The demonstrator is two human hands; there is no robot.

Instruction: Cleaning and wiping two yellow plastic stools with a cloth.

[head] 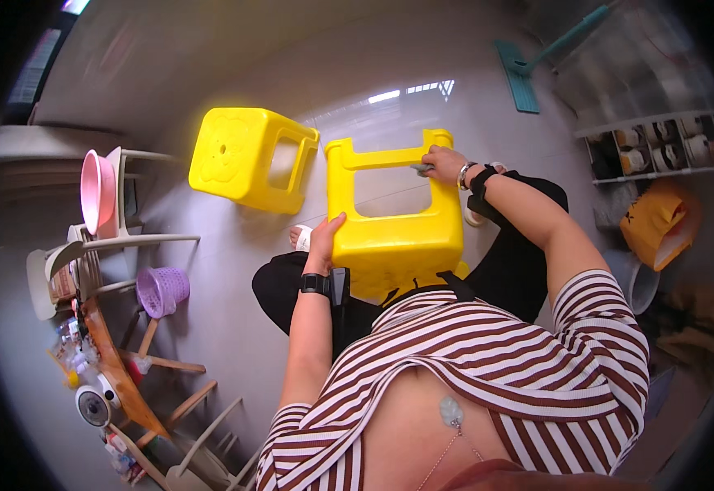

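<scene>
A yellow plastic stool lies tipped on its side between my knees, its legs pointing away from me. My left hand grips its left edge, thumb on the upper face. At the far right leg, my right hand presses a small grey cloth against the frame beside the rectangular opening. Most of the cloth is hidden under my fingers. A second yellow plastic stool lies on its side to the left, its seat with a molded pattern and a center hole turned toward the left.
A teal flat mop rests on the tiled floor at the far right. On the right stand a shoe rack and an orange bag. Leftward are a pink basin on a chair, a purple basket and a wooden table with small items.
</scene>
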